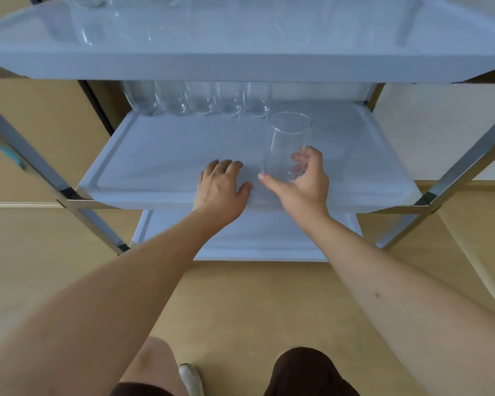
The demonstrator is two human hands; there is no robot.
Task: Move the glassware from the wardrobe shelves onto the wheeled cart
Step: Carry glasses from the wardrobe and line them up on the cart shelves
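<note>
The right hand (303,181) curls thumb and fingers around the base of a clear cylindrical drinking glass (287,147), which stands mouth up, tilted slightly away, its long axis near vertical, on the middle white tray shelf (160,155) of the metal-framed cart (466,164). The glass looks empty. The left hand (220,190) rests palm down, fingers relaxed, on the same shelf just beside it, holding nothing. A row of clear glasses (197,100) lines the shelf's back edge, well apart from the held one. More clear glassware (92,12) sits on the top shelf (269,35), partly overhanging.
</note>
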